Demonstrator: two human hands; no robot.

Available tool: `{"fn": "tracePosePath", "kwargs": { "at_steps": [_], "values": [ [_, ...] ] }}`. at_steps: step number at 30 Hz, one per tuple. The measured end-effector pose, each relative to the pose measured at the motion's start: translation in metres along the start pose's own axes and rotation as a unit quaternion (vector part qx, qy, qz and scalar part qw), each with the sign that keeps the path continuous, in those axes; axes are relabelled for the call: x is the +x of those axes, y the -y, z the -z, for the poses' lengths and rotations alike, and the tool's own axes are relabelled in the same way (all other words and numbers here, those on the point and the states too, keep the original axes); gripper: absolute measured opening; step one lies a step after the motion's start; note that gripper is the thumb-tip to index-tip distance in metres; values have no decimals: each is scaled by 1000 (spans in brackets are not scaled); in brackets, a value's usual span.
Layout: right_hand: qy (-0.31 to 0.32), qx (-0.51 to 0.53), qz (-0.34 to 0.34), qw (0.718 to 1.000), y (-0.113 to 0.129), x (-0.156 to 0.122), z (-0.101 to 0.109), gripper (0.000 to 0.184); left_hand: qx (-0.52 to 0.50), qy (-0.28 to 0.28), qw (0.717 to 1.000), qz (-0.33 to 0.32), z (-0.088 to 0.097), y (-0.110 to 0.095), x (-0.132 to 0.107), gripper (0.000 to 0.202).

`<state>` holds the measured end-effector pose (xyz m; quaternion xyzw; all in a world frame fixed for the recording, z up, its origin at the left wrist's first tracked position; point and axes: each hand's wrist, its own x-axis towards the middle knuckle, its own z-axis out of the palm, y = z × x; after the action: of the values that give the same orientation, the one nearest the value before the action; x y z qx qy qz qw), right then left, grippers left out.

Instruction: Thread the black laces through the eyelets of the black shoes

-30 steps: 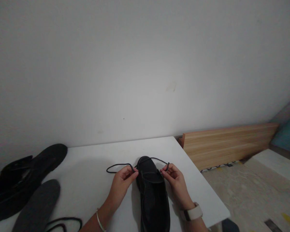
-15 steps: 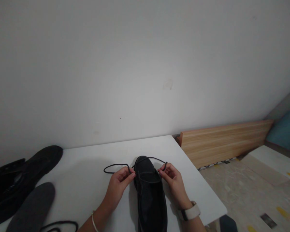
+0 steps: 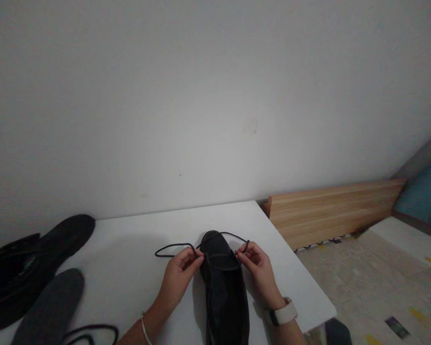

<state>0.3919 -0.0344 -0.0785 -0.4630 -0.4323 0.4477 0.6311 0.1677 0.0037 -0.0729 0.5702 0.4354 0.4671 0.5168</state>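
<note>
A black shoe (image 3: 227,297) lies on the white table with its toe toward the wall. A thin black shoelace (image 3: 170,246) passes over the toe and loops out on both sides. At the shoe's left edge, my left hand (image 3: 179,275) pinches the lace between thumb and fingertips. On the opposite side, my right hand (image 3: 256,270) is closed in a pinch on the lace beside the shoe's upper. The eyelets by the fingertips are too small and dark to make out.
Another black shoe (image 3: 32,273) lies at the table's left, with a dark grey insole (image 3: 52,304) before it. A second black cord (image 3: 93,327) curls near the front. The white table (image 3: 136,239) meets the wall; a wooden headboard (image 3: 326,211) and patterned bed (image 3: 352,278) are to the right.
The view has shifted very slightly. Both hands keep their pinch on the lace in nearly the same places, and the shoe stays put.
</note>
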Motion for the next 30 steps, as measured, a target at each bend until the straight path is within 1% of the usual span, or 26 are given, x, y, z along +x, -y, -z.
{"fn": "tracePosePath", "kwargs": {
  "at_steps": [5, 12, 18, 25, 30],
  "values": [
    [3, -2, -1, 1000, -1, 0, 1, 28, -1, 0, 1000, -6, 0, 6, 0, 21],
    [9, -2, -1, 1000, -2, 0, 0, 26, 4, 7, 1000, -11, 0, 7, -1, 20],
    [10, -7, -1, 1000, -1, 0, 0, 26, 8, 12, 1000, -19, 1, 2, -3, 22],
    [19, -15, 3, 1000, -1, -2, 2, 25, -4, 10, 1000, -18, 1, -8, -4, 35],
    [23, -19, 4, 1000, 0, -2, 2, 23, -4, 4, 1000, -15, 0, -7, -4, 36]
  ]
}}
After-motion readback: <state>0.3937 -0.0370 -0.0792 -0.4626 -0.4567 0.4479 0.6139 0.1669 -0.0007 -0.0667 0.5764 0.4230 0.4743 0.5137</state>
